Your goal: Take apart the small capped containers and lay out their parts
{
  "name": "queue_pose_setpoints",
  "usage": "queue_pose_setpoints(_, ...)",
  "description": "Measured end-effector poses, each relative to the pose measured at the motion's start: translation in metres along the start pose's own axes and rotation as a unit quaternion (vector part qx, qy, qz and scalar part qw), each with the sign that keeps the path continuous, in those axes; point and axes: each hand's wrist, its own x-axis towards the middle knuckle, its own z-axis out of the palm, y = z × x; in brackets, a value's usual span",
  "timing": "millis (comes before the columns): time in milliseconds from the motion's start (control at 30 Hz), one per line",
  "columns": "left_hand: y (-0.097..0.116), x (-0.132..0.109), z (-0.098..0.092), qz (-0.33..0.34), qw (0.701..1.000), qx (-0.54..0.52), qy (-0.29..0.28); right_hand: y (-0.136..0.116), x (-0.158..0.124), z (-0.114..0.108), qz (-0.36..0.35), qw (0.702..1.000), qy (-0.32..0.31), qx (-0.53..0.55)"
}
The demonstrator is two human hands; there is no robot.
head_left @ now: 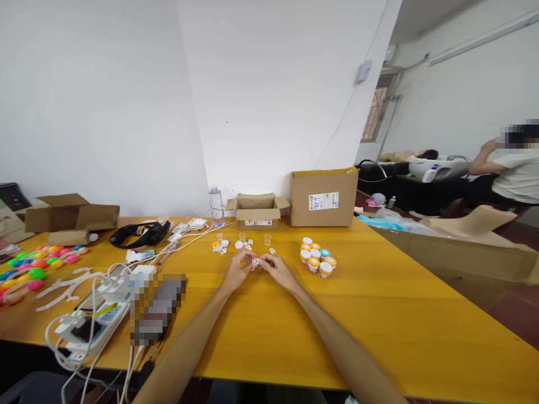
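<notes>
My left hand and my right hand meet over the middle of the yellow table, fingers pinched together around a small white dotted piece held between them. Just beyond lie more small white pieces and little clear cups. A cluster of small jars with orange, white and teal lids stands to the right of my right hand.
An open small carton, a taller carton and a water bottle stand at the wall. On the left: a power strip with white cables, black glasses, colourful beads, another open carton. A person sits far right.
</notes>
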Motion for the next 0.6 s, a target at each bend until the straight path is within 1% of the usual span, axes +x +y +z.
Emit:
queue_pose_setpoints(167,0.0008,-0.0008,0.0007,-0.01,1.0,0.011,-0.001,0.0004,0.0,0.0002,0.002,1.0,-0.003,-0.002)
queue_pose_setpoints(367,0.0041,0.0001,-0.0007,-0.048,0.998,0.022,-0.015,0.0018,-0.0008,0.0006,0.002,1.0,0.007,-0.02)
queue_pose_setpoints(600,0.0015,0.0005,-0.0005,-0.058,0.998,-0.003,-0.023,0.0028,-0.0016,-0.0001,-0.008,0.999,-0.012,-0.043)
